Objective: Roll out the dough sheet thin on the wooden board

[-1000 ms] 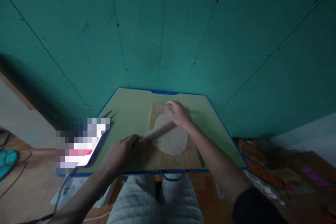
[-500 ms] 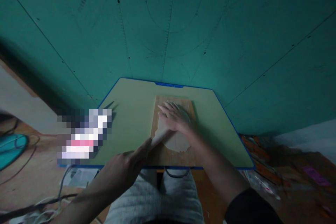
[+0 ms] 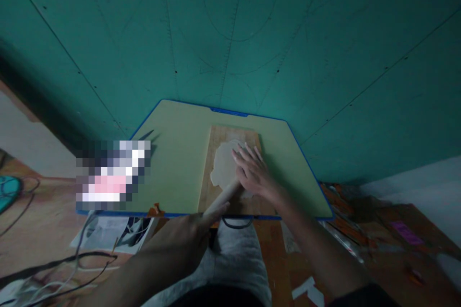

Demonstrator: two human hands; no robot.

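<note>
1 flat dough sheet (image 3: 224, 160), irregular edge, lying on the wooden board (image 3: 205, 194); using the board as reference for everything below. Right part of the sheet is hidden under a hand.

1 pale rolling pin (image 3: 222, 200), slanted across the board's near half: far end up on the dough, near end toward the board's near left corner.

2 hands, both on the job. Left hand (image 3: 196, 232): at the board's near left corner, fingers wrapped round the pin's near end, thumb along it. Right hand (image 3: 252, 171): over the board's right side, fingers spread and straight, not curled round anything; palm side down at the pin's far end. Can't tell how hard it presses.

1 table (image 3: 176, 163) under the board, pale top, blue rim, bare around the board's far edge. 1 lit screen (image 3: 111, 177), pixelated, on the table well left of the board.

Further out: 1 green wall (image 3: 230, 24) beyond the board, several cables (image 3: 54, 261) low on the floor to its left, 1 purple label (image 3: 406, 232) well off to its right.
</note>
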